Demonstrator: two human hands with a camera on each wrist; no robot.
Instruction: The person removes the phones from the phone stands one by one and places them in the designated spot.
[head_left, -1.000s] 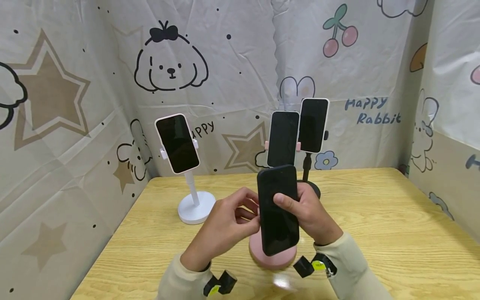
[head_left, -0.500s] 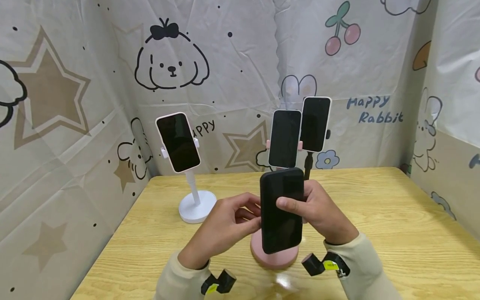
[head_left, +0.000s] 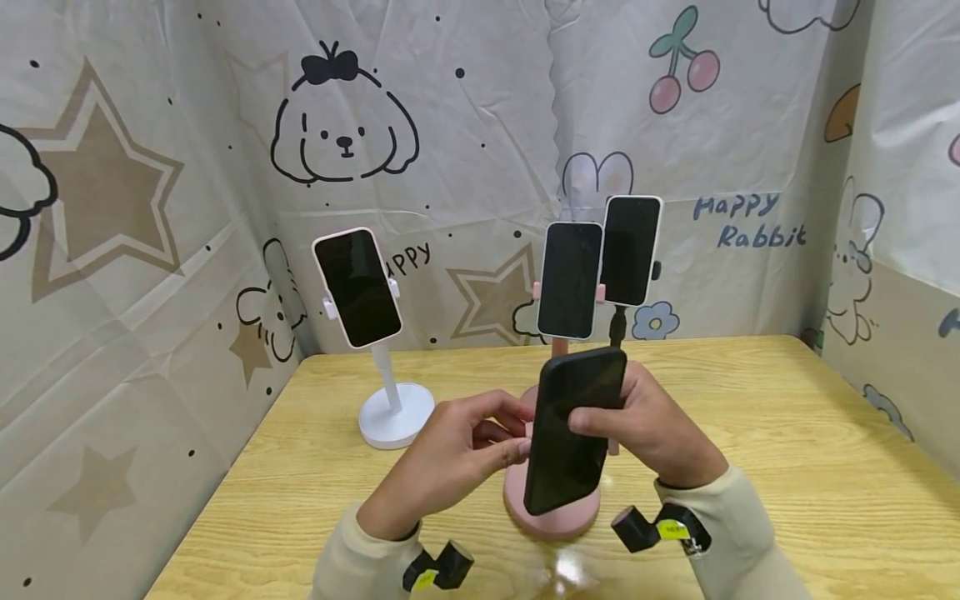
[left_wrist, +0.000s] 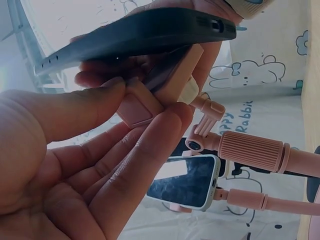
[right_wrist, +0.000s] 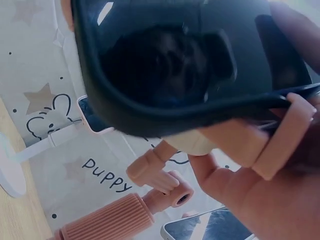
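Printed backdrop (head_left: 487, 108) behind you, wood-grain table (head_left: 765, 467) below. White stand (head_left: 395, 417) holds a phone off to your left; near pink stand (head_left: 551, 523) is upright in front of you. Your right hand (head_left: 648, 425) grips the black phone (head_left: 570, 467), thumb across its front. Your left hand (head_left: 457, 454) pinches the stand's pink clamp (left_wrist: 136, 107), thumb against fingers. Phone's tilted, above the pink base, right at the clamp; can't tell if seated.
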